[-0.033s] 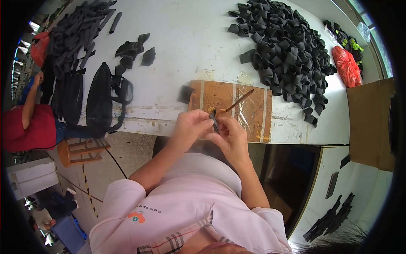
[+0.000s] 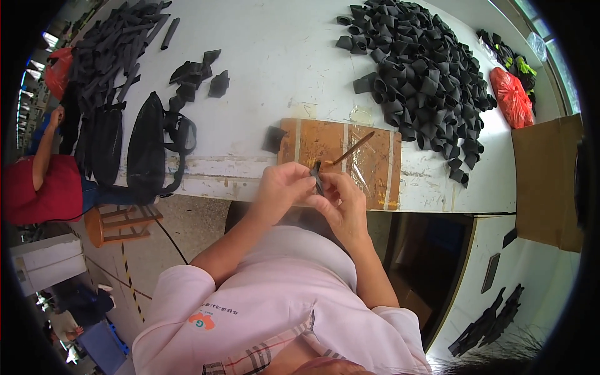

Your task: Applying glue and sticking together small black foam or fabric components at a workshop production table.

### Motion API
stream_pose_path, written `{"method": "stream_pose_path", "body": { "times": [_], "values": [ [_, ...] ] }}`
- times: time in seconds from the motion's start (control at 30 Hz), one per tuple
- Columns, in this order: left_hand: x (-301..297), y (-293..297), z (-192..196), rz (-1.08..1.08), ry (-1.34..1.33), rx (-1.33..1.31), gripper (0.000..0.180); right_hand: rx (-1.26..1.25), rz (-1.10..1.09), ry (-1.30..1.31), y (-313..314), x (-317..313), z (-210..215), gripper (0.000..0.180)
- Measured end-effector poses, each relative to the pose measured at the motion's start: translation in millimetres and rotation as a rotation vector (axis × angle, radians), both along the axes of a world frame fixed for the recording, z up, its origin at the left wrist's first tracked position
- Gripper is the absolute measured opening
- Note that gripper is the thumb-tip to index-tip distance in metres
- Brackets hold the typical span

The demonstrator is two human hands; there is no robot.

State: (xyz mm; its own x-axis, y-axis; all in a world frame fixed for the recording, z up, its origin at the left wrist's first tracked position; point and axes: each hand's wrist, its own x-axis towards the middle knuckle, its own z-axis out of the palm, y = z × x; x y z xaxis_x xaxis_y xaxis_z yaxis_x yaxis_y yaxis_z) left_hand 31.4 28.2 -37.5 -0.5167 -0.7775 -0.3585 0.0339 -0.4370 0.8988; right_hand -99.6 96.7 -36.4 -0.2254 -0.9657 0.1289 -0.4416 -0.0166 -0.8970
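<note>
A small black strip of flexible material (image 2: 317, 177) is pinched between my two hands at the near edge of the brown board (image 2: 306, 134). My left hand (image 2: 284, 189) closes thumb and fingertips on its left side. From the right, my right hand (image 2: 341, 201) grips it with bent fingers, hiding part of it. A thin brown stick (image 2: 357, 146) lies slantwise on the board, just beyond my right fingers. Beside the board's left edge rests a flat black piece (image 2: 273, 139).
A large heap of black folded loops (image 2: 425, 75) covers the table's right side. Black strips (image 2: 109, 50) pile up at far left, near loose black pieces (image 2: 194, 75) and black mesh items (image 2: 147, 150). A cardboard box (image 2: 547, 181) stands right. A person in red (image 2: 44, 187) is at left.
</note>
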Motion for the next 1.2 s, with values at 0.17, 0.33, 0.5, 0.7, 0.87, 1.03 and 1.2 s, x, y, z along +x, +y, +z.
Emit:
{"method": "stream_pose_path", "body": {
  "times": [0.17,0.33,0.5,0.7,0.87,1.03,1.2],
  "values": [
    [-4,9,9,-0.071,-0.116,-0.419,0.009,-0.186,-0.081,-0.022,1,1,0,0.017],
    [-13,21,-1,0.120,-0.357,-0.826,0.007,-0.307,-0.085,0.448,-4,3,6,0.012],
    [-19,12,2,0.223,0.006,-0.223,0.008,-0.274,-0.204,0.599,-10,8,-6,0.014],
    [-11,-8,11,-0.052,0.414,0.226,0.017,0.007,-0.231,-0.583,-7,-7,-8,0.004],
    [-28,2,22,0.096,-0.175,-0.520,0.015,0.201,-0.093,-1.211,-5,-25,-4,0.006],
    [-42,9,30,0.253,0.004,-0.705,0.014,0.248,0.078,-1.378,-11,-27,21,0.018],
    [-36,-32,64,-0.087,0.569,0.120,0.027,0.027,0.105,-0.832,-26,-43,67,0.025]
  ]
}}
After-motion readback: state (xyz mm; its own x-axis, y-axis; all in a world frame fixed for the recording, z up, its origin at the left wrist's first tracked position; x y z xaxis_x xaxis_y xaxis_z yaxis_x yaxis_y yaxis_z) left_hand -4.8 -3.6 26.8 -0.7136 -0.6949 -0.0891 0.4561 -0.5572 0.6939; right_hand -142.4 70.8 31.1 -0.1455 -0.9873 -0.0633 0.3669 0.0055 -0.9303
